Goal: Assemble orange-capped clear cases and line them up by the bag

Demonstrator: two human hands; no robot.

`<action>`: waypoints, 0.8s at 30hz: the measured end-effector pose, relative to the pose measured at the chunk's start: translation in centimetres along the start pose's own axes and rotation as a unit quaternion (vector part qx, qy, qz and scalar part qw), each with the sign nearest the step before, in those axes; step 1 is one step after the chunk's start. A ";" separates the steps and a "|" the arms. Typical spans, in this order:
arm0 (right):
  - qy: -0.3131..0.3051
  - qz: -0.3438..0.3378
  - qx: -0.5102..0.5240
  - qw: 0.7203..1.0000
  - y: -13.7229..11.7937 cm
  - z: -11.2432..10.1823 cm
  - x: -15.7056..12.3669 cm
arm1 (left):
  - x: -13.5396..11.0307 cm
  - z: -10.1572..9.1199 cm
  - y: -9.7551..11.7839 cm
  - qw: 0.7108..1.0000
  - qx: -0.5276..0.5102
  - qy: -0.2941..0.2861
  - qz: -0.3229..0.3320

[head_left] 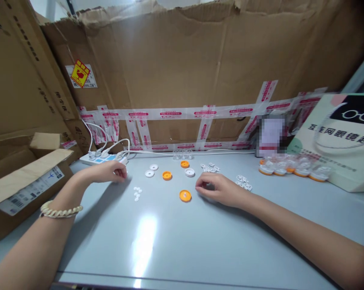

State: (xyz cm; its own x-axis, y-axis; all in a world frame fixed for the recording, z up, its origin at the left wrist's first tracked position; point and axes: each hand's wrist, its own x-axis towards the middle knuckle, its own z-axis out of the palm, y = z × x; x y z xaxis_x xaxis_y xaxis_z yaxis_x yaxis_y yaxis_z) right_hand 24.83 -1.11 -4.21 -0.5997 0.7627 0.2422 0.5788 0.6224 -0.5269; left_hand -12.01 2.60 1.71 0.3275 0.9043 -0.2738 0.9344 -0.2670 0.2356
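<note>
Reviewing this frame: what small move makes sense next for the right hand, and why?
Probably a short shift left, to steady the front orange disc. The right hand is beside it, with the fingertips close but not touching. A small white piece sits at the disc's middle, and no hand holds the disc.

Across the bench [236, 245] I see 1 tall cardboard panel [176, 60] with pink-printed tape [158, 114] and a yellow sticker [80, 74]. A white power strip [105, 158] sits left, near an open carton [25, 176]; a pale printed bag [329, 145] stands right.
</note>
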 end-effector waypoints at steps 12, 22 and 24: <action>-0.009 0.010 0.002 1.000 0.0 -0.1 0.0 | 0.2 0.5 0.1 0.995 0.028 -0.084 -0.035; 0.000 0.002 0.006 1.000 0.2 0.0 0.1 | -0.2 0.6 0.5 0.995 0.026 -0.090 -0.038; 0.000 0.004 0.013 1.000 0.2 0.0 0.1 | -0.3 0.5 0.4 0.997 0.015 -0.072 -0.031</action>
State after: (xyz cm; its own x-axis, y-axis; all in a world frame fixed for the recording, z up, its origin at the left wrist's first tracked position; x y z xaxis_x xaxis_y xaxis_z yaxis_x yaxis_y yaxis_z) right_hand 24.85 -0.96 -4.32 -0.5949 0.7674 0.2390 0.5686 0.6120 -0.5496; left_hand -11.68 2.10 1.45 0.2828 0.8628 -0.4190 0.9568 -0.2234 0.1859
